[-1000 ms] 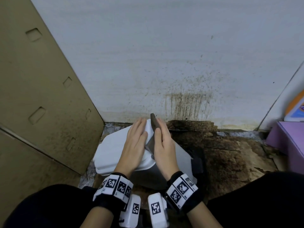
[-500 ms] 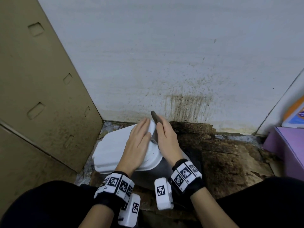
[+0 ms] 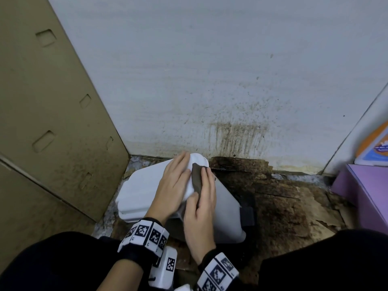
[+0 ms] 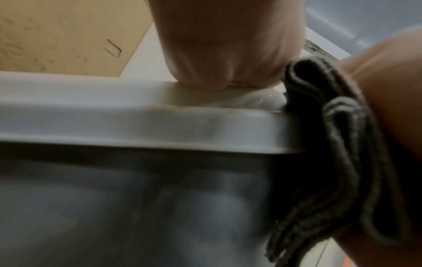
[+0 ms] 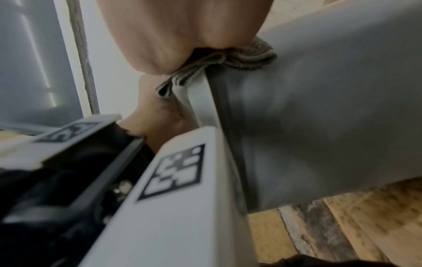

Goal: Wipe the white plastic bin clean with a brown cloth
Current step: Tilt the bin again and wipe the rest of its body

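Note:
The white plastic bin (image 3: 142, 185) lies tilted on the floor in the corner, with its lid towards the left. My left hand (image 3: 176, 181) rests flat on the lid with its fingers straight. My right hand (image 3: 204, 198) presses the folded brown cloth (image 3: 196, 179) against the bin's side just under the lid's rim, also with straight fingers. In the left wrist view the cloth (image 4: 331, 144) is bunched in folds against the rim (image 4: 137, 126). In the right wrist view the palm (image 5: 182, 27) covers the cloth (image 5: 239, 59) on the bin's grey-white wall (image 5: 319, 108).
A tan cardboard panel (image 3: 52, 122) stands close on the left. A stained white wall (image 3: 210, 80) is right behind the bin. The floor (image 3: 283, 196) on the right is dirty brown. A purple box (image 3: 367, 196) sits at far right. My black-clad knees frame the bottom.
My right hand pushed the cloth forward towards the wall along the bin's edge, then drew it back towards me. My left hand stayed flat on the lid.

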A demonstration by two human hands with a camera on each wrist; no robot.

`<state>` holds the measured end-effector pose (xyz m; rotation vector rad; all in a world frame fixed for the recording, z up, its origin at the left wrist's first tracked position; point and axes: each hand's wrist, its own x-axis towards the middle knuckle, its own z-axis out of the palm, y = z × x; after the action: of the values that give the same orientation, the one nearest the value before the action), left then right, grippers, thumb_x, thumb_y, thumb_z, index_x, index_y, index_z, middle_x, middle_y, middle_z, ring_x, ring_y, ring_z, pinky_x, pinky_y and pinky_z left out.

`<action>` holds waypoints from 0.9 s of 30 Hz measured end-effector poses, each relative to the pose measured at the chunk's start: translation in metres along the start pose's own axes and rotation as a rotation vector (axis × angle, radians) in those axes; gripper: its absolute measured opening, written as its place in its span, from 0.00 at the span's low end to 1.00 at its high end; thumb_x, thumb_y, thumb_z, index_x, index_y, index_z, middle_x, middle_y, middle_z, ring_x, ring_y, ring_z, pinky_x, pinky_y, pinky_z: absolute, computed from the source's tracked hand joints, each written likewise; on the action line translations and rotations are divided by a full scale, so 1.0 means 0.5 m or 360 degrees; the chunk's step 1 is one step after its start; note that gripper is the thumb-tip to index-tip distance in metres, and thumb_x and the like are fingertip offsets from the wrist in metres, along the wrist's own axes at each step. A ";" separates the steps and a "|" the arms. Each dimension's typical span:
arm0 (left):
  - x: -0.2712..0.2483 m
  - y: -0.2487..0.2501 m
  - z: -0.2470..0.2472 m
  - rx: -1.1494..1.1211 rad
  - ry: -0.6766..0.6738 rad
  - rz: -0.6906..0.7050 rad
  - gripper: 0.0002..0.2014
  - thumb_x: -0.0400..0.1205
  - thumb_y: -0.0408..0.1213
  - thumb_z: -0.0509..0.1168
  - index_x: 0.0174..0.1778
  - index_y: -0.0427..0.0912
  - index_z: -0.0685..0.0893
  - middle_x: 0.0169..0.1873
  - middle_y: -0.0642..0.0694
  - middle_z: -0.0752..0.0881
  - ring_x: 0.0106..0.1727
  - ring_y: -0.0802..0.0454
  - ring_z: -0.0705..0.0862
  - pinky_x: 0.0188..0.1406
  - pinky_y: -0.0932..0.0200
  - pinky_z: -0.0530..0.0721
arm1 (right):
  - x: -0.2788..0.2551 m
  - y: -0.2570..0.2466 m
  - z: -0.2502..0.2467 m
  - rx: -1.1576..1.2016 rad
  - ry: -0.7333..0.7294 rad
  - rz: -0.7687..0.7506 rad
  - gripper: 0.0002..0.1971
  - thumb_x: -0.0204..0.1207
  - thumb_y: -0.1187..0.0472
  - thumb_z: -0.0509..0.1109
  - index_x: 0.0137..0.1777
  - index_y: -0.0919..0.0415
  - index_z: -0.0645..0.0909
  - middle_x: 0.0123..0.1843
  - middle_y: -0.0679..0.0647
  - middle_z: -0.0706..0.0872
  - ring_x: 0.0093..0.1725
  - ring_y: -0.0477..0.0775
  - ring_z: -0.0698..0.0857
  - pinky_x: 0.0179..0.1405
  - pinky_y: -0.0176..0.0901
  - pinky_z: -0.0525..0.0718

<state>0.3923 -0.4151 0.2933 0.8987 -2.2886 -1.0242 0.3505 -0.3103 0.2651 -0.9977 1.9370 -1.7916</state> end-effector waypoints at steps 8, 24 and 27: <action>0.003 -0.003 -0.008 0.0010 -0.0025 0.0037 0.23 0.94 0.35 0.50 0.87 0.49 0.63 0.86 0.59 0.60 0.86 0.67 0.56 0.77 0.82 0.48 | 0.098 -0.011 -0.037 -0.0071 -0.0416 0.0096 0.28 0.90 0.63 0.52 0.88 0.48 0.54 0.89 0.37 0.50 0.86 0.31 0.48 0.84 0.26 0.47; 0.007 0.013 0.027 -0.0024 -0.0040 0.0035 0.24 0.94 0.38 0.53 0.88 0.51 0.64 0.88 0.57 0.61 0.88 0.64 0.56 0.87 0.65 0.52 | 0.172 0.011 -0.095 0.0131 -0.0412 0.0179 0.23 0.90 0.63 0.53 0.79 0.39 0.71 0.80 0.36 0.74 0.79 0.32 0.70 0.83 0.42 0.69; 0.012 0.006 0.023 -0.0016 -0.0026 0.0036 0.24 0.94 0.38 0.53 0.88 0.49 0.65 0.87 0.56 0.63 0.87 0.63 0.58 0.86 0.67 0.53 | 0.115 0.013 -0.078 0.0022 -0.0267 0.0115 0.25 0.91 0.62 0.52 0.85 0.44 0.63 0.87 0.39 0.62 0.85 0.33 0.59 0.88 0.43 0.58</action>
<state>0.3799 -0.4128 0.2895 0.8612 -2.3000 -1.0363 0.2827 -0.3202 0.2779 -1.0249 1.8329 -1.6249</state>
